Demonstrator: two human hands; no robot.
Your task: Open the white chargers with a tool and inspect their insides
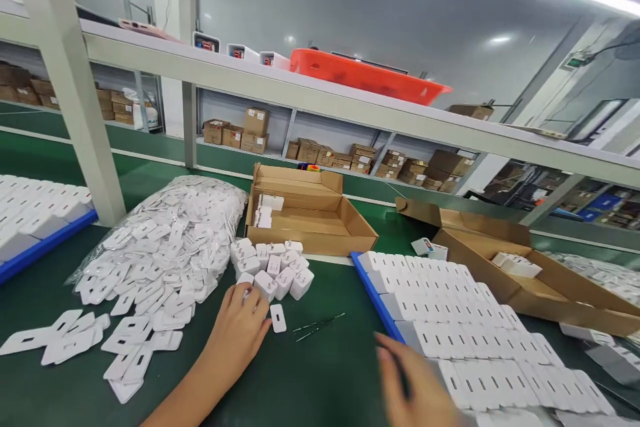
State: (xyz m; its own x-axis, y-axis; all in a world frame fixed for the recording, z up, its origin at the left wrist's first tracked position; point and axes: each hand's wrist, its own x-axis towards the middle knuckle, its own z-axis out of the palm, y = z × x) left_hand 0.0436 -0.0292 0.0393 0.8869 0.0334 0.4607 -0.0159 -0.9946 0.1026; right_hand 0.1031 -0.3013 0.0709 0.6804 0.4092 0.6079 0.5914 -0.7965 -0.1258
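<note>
The left hand (244,317) curls over the white chargers (285,280) piled at its 1 o'clock; whether it grips one, I cannot tell. The blurred right hand (417,380) is closed on a slim dark tool (401,373). At the left hand's 10 o'clock, a clear bag (94,257) spills white plates (175,233). Beyond the chargers, a cardboard box (310,241) holds white pieces (265,215). At the right hand's 1 o'clock, a blue tray (379,302) carries rows of white blocks (450,330).

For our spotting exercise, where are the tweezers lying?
In the head view, the tweezers lie lower middle, between the left hand and right hand, just right of one loose white plate.
</note>
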